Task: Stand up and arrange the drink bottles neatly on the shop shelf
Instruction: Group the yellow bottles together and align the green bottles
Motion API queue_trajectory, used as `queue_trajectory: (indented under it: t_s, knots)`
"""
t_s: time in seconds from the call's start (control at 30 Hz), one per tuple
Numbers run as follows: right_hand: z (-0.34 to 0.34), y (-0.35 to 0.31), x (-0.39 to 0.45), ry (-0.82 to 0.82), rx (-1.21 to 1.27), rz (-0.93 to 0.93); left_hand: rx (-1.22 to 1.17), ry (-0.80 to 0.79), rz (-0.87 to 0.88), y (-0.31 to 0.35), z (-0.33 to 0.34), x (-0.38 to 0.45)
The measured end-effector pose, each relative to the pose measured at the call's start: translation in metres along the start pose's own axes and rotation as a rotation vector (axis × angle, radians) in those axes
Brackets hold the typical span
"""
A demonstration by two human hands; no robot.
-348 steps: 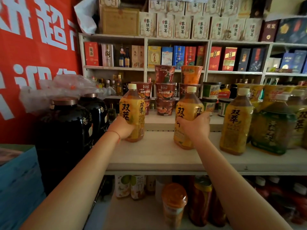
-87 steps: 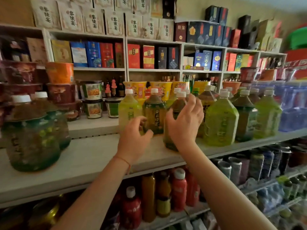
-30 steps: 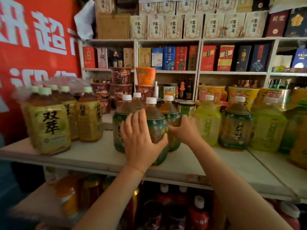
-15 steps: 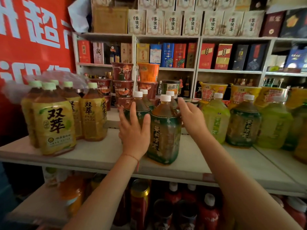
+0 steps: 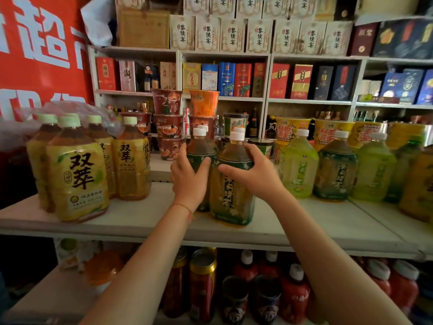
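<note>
1. My left hand (image 5: 188, 181) curls round the back dark green tea bottle with a white cap (image 5: 200, 156).
2. My right hand (image 5: 254, 174) wraps the shoulder of the front dark green tea bottle (image 5: 230, 195), which stands near the front edge of the pale wooden shelf (image 5: 304, 228).
3. I think I should slide both slowly, keep them straight up, and line them with the light green bottles (image 5: 298, 167).
</note>
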State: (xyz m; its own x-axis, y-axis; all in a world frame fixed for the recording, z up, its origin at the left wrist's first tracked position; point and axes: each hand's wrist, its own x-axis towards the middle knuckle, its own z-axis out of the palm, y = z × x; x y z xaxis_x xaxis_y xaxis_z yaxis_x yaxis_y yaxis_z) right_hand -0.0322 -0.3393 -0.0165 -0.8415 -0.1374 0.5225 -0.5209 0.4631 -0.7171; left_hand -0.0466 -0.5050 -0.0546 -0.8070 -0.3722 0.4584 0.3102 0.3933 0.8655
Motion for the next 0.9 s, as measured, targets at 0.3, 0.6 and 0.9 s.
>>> queue_trajectory:
  t_s: [0.3, 0.6, 0.9]
  knots:
    - [-0.023, 0.020, -0.004, 0.137, 0.018, 0.008, 0.131, 0.284, 0.615, 0.042, 0.029, -0.043]
    - [-0.160, 0.117, 0.012, 0.564, -0.248, 0.329, 0.463, -0.150, 0.779, 0.083, 0.141, -0.077]
    - [-0.212, 0.166, 0.062, 0.218, -0.229, 0.185, 0.402, -0.406, 0.047, 0.103, 0.235, -0.050]
